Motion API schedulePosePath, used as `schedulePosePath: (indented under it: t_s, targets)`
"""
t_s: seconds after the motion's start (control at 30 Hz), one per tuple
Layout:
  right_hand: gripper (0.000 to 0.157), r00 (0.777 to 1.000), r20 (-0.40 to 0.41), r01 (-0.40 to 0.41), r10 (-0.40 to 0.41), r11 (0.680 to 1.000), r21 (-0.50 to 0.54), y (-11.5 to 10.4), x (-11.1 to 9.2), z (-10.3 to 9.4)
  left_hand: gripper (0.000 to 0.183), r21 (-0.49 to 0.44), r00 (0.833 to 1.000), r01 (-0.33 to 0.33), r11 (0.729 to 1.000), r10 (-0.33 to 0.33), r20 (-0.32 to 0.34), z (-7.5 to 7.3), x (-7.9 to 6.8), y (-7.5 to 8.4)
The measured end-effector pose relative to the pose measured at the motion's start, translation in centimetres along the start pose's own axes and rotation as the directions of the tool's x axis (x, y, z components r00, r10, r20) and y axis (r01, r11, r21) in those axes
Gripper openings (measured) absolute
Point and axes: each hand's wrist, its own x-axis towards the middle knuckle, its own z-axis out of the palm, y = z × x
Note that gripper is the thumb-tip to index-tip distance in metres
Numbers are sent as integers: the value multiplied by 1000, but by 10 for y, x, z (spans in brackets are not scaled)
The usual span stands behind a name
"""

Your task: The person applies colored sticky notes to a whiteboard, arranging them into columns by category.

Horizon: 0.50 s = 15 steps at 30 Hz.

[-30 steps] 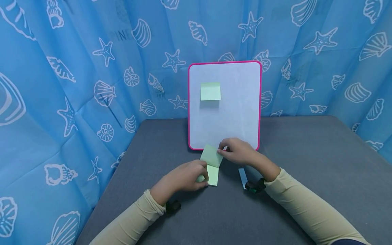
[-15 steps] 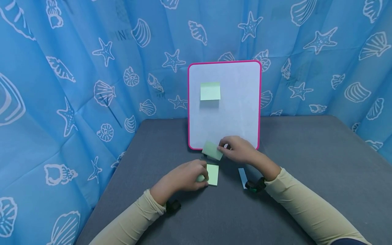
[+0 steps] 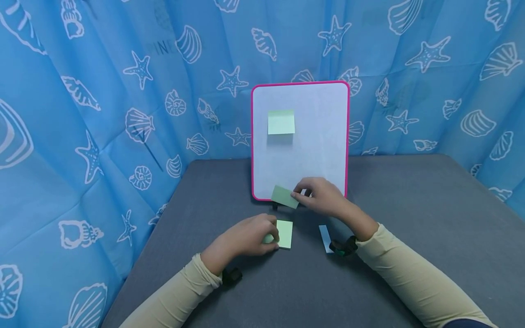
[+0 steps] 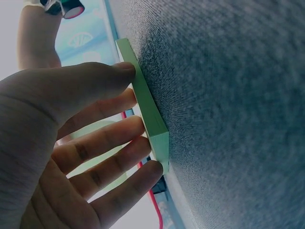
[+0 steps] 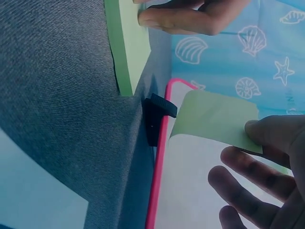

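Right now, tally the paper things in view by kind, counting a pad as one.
Thin pale green paper notes (one on the pink-rimmed whiteboard, one in the right hand): 2
Thick pale green paper pad the left hand holds: 1
Pale blue paper strip: 1
Total: 4

Green sheet — tilted, green pad — flat

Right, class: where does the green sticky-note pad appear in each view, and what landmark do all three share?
Head: green sticky-note pad below centre, partly hidden by the left hand.
Left wrist: pad near centre, edge towards the camera.
Right wrist: pad at upper left.
Shared: the whiteboard's pink rim.
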Motion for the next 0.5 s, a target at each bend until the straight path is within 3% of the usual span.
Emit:
schedulePosePath:
  t_s: [0.5]
  targets:
    - [16,998,-64,21,-21,1000,-2,-2,0,-9,19,-9,1000,-6,1000,6,-4,0,0,0]
